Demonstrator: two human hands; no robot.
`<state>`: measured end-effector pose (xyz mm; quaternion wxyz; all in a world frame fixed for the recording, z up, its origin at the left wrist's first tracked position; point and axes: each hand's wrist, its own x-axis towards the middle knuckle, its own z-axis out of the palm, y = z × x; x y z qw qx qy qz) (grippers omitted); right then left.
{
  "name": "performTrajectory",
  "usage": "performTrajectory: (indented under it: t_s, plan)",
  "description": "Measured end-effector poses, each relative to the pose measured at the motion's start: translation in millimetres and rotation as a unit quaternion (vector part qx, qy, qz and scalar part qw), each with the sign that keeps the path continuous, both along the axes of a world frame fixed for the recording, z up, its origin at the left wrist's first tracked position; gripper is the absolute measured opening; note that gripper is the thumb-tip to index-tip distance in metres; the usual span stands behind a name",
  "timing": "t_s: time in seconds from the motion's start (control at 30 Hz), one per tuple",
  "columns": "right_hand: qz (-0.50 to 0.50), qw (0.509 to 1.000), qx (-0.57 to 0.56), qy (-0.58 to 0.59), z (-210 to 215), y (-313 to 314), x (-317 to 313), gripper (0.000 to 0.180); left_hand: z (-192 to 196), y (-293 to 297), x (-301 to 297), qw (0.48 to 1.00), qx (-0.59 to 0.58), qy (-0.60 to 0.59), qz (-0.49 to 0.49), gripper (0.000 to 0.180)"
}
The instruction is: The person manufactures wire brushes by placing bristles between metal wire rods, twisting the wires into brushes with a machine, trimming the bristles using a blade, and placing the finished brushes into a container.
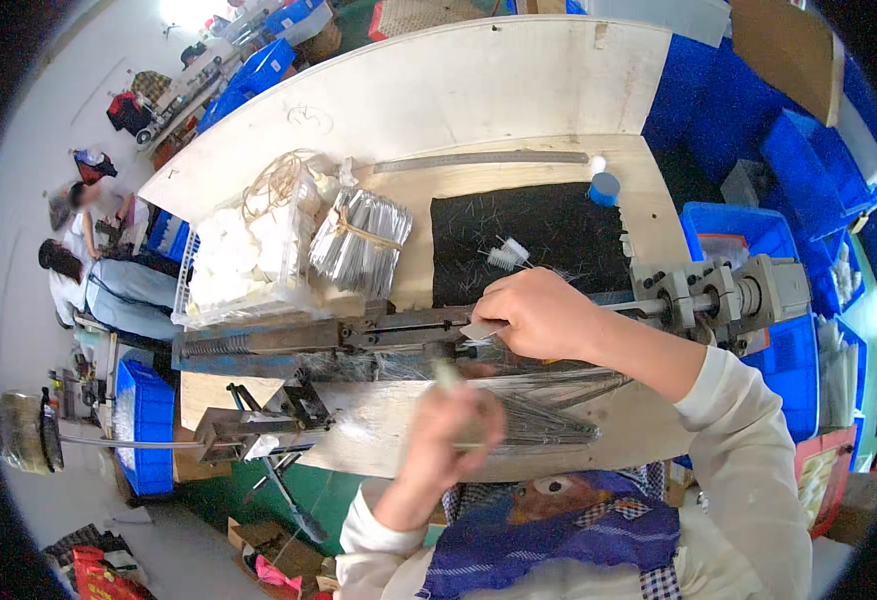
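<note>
My left hand (451,430), smeared by motion, is closed round the pale handle of what looks like a hammer (447,373). The tool's dark head lies against the long metal machine bed (379,335). Over that bed, my right hand (537,315) pinches a small thin flat piece (483,329) near the bed's middle. Just beyond the right hand, small white bristle brushes (509,254) rest on a black mat (464,225) strewn with fine wires. A fan of thin metal wires (549,415) lies on the wooden bench on the near side of the bed.
A white basket of pale pieces (244,262) and a banded bundle of silvery rods (359,243) stand at the left. A steel ruler (479,160) and a blue-lidded jar (604,189) lie behind. Blue bins (739,228) flank the right side. Two people sit at far left.
</note>
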<state>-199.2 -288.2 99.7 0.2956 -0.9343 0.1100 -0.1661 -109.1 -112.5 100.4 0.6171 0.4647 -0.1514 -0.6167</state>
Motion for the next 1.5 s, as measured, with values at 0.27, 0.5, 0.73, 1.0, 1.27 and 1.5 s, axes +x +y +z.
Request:
performTrajectory:
  t_s: [0.27,0.5,0.73,1.0,1.27,1.5]
  plan:
    - [-0.031,0.987,-0.145,-0.067,20,33,-14,0.026,-56,40,21,0.761,-0.070,-0.643,0.052,0.042]
    - [-0.187,0.972,-0.061,0.129,-47,49,-83,0.050,-67,266,106,0.638,0.226,-0.460,0.574,0.048]
    - [-0.231,0.959,-0.068,0.147,-73,25,-64,0.034,-75,165,35,0.431,0.238,-0.807,0.326,0.036]
    - [-0.208,0.963,-0.095,0.141,-78,27,-68,0.031,-82,100,105,0.907,0.142,-0.173,0.357,0.038]
    - [-0.218,0.964,-0.019,0.150,-78,28,-61,0.026,-72,72,56,0.860,0.028,-0.182,0.477,0.023]
    - [-0.165,0.977,0.117,0.062,-74,22,-67,0.019,-3,-44,-48,0.991,-0.073,-0.001,-0.115,0.030]
